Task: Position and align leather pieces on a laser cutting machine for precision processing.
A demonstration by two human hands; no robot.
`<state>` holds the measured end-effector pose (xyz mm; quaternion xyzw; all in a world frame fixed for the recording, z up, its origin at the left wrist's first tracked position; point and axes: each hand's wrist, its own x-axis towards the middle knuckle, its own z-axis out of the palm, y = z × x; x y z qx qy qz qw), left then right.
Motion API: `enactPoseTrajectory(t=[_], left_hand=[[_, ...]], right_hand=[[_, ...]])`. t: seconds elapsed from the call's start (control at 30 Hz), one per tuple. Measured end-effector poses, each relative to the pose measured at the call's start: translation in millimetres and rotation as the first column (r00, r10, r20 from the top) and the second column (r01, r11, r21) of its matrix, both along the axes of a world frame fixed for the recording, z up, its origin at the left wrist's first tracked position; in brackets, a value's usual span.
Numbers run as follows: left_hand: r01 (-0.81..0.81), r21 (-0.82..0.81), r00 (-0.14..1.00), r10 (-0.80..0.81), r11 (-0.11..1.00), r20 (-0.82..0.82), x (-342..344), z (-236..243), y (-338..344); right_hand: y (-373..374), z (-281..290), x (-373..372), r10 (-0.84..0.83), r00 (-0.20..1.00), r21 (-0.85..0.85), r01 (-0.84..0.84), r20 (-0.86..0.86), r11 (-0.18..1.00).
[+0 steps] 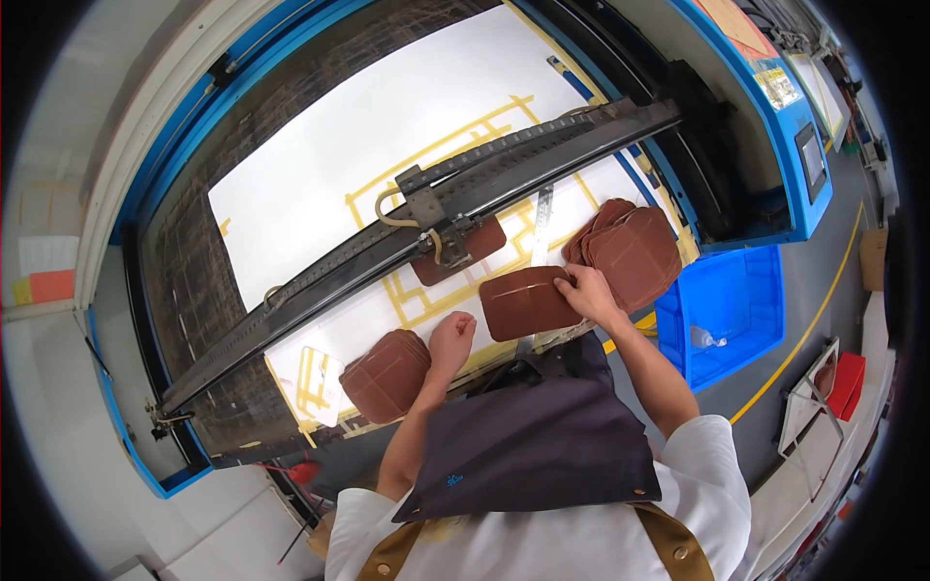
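Note:
My right hand [587,294] pinches the right edge of a brown leather panel [528,306] with rounded corners and faint lines across it. The panel is near the front edge of the machine bed. To its left, my left hand [451,345] is curled closed, and I see nothing in its fingers. Beside my left wrist lies a stack of similar brown panels [386,378]. A larger, fanned pile of brown panels [635,254] sits beyond my right hand. One more brown panel [484,242] lies on the bed, partly hidden under the machine's carriage [426,215].
A black gantry beam [334,271] crosses the bed diagonally, close in front of my hands. White sheet [320,184] with yellow tape outlines covers the bed. A steel ruler [542,225] lies between the panels. At the right stands a blue bin [731,290] holding a white bottle [705,337].

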<state>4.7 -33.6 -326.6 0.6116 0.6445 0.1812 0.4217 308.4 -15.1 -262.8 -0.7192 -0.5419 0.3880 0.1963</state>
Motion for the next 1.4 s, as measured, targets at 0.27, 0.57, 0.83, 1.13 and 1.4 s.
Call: enactPoseTrajectory(t=[0.27,0.57,0.83,1.13,1.4], left_hand=[[0.0,-0.007,1.0,0.0,1.0,-0.016,-1,0,1],[-0.006,-0.025,1.0,0.005,1.0,-0.024,-1,3,2],[-0.018,-0.012,1.0,0.018,1.0,-0.021,-1,2,-1],[-0.265,0.002,0.954,0.262,0.964,0.147,-10,-22,9],[-0.578,0.129,0.812,0.583,0.806,-0.004,-27,-15,125]], right_hand=[[1,-7,3,-0.006,1.0,0.032,0.007,-0.017,0.999],[0,-20,8,-0.065,0.994,0.023,0.067,-0.083,0.998],[-2,-33,12,-0.078,0.991,0.014,0.08,-0.107,0.997],[-5,-50,17,-0.074,0.991,0.015,0.076,-0.116,0.997],[-7,-55,17,-0.098,0.977,0.01,0.102,-0.19,0.995]])
